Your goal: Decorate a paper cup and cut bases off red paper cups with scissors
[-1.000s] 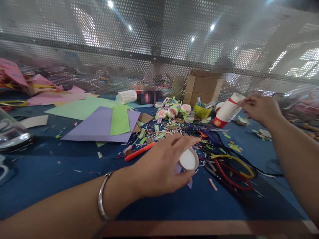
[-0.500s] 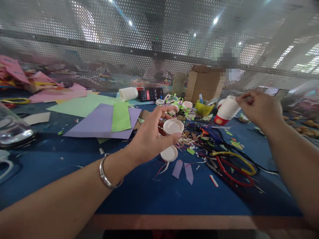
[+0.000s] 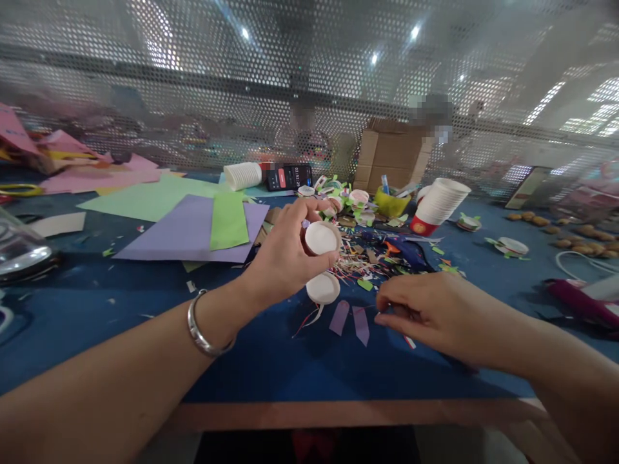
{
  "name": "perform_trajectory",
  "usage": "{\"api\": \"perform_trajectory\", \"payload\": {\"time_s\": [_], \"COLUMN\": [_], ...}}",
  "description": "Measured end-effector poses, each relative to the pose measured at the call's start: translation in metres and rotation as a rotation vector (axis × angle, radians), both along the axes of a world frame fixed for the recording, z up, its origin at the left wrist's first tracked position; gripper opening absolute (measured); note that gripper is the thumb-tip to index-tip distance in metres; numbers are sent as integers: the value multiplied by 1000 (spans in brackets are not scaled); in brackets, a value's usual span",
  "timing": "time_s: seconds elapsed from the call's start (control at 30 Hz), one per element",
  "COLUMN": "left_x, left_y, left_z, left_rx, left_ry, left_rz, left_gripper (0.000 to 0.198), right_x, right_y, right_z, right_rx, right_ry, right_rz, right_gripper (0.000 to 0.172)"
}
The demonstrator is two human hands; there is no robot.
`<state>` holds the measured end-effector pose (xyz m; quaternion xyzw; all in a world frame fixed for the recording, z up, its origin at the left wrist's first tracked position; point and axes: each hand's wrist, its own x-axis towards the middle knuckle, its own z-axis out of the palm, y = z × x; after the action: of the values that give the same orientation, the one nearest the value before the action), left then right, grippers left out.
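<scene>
My left hand [image 3: 294, 258] grips a shallow white cut-off paper cup base [image 3: 322, 239] by its rim, thumb in front and fingers behind. A second white cup base [image 3: 324, 288], with a thin strip trailing from it, lies on the table just below. My right hand [image 3: 425, 316] is low over the table with thumb and fingers curled together; whatever is between the fingertips is too small to make out. Just left of those fingertips lie a pointed purple paper strip [image 3: 360, 327] and a round-ended purple paper strip [image 3: 340, 318].
Paper scraps [image 3: 358, 264] litter the blue table's middle. Behind stand stacked paper cups [image 3: 440, 205], a yellow bowl [image 3: 391, 203], a cardboard box [image 3: 391, 158] and a phone [image 3: 290, 177]. Coloured paper sheets [image 3: 174, 225] spread to the left. Small paper-and-cup pieces [image 3: 358, 197] cluster at the back.
My right hand has come down and left from beside the stacked cups to the table near the purple strips. My left hand still holds the cup base. The view has shifted slightly.
</scene>
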<state>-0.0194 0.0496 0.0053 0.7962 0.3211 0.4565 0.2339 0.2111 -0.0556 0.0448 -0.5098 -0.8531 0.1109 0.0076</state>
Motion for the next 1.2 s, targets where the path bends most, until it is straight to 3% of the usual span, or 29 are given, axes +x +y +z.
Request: {"api": "perform_trajectory", "payload": {"time_s": [0.17,0.37,0.53,0.67,0.77,0.93,1.2], "left_x": [-4,-4,-2,-2,-4,-9,-14], "left_y": [4,5,2,-1,-4,-7,-4], "left_z": [0,3,2,3,8,19,24], "left_rx": [-72,-46,-100,-237,-291,-214,-164], "left_ry": [76,50,16,-10,118,344,628], "left_rz": [-100,-29,-60,-170,-264,-280,-333], "left_gripper": [54,52,52,60,60,50,35], "right_x": [-1,24,38,33,29,36,53], "right_y": [9,-8,-25,-26,-25,-21,-19], "right_z": [4,-2,-15,-15,-13,-12,-3], "right_rx": [-28,-87,17,45,-7,-45,5], "right_ry": [-62,-127,-169,-217,-228,-147,22], "right_rz": [-15,-122,-173,-217,-288,-402,-371], "right_gripper": [20,23,17,19,20,15,26]}}
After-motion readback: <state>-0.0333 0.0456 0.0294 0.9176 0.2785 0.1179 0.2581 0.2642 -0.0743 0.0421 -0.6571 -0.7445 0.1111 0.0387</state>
